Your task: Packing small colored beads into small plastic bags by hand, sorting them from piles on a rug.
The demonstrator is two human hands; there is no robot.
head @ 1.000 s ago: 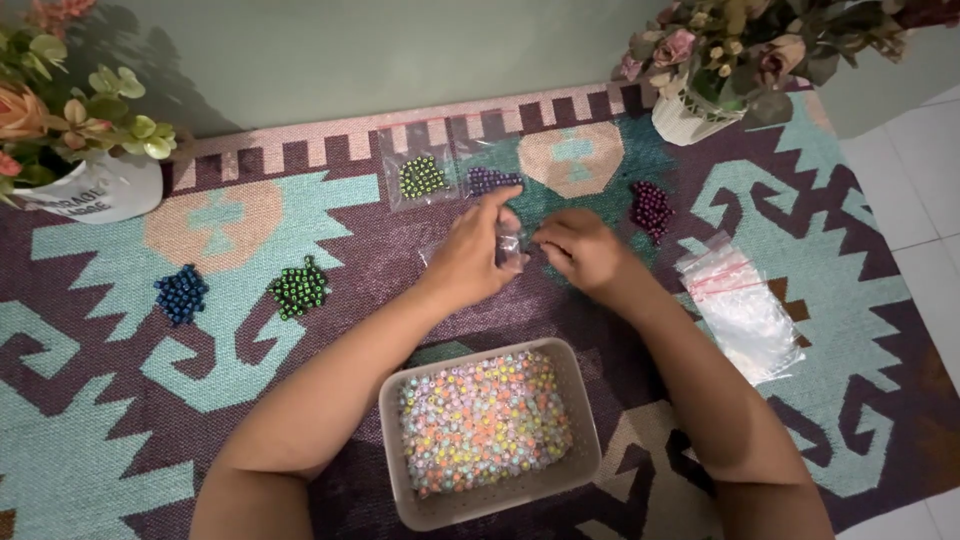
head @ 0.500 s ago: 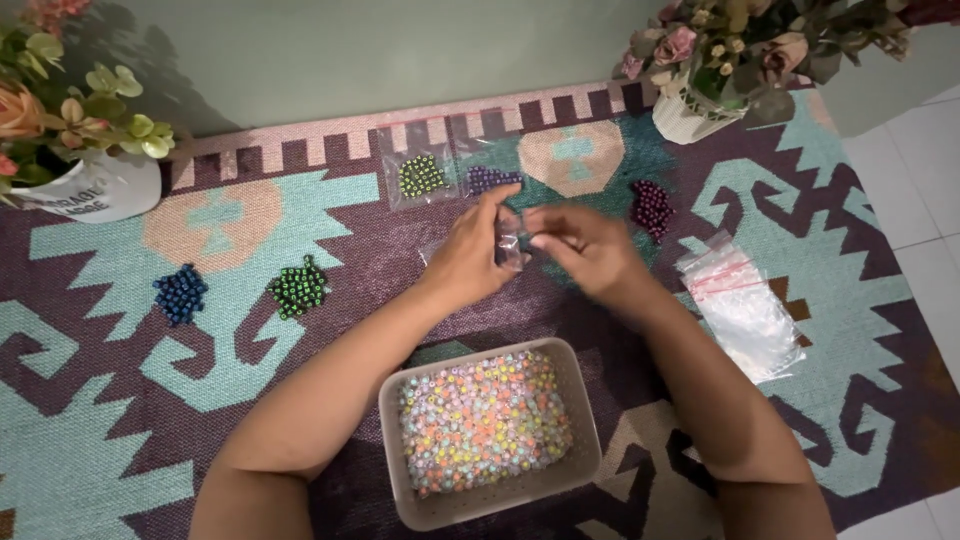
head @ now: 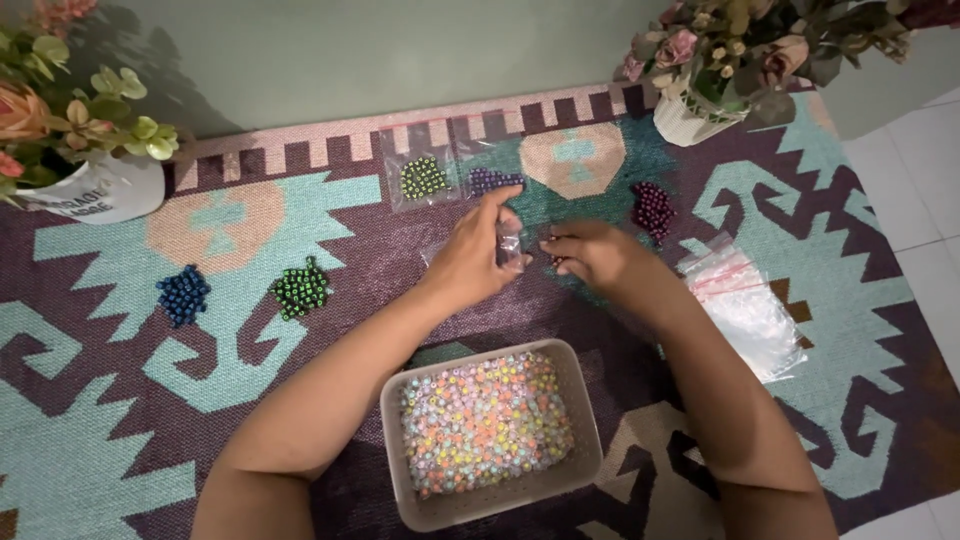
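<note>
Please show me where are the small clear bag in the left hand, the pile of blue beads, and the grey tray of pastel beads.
small clear bag [head: 510,246], head view, its shiny plastic.
blue beads [head: 182,295], head view, pile's middle.
grey tray [head: 590,440], head view, right rim.

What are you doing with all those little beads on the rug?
The left hand holds a small clear bag open, and the right hand rests on the patterned rug beside it, fingertips down. Blue beads, green beads and purple beads lie in piles around. A grey tub of pastel beads sits nearer the person.
</note>
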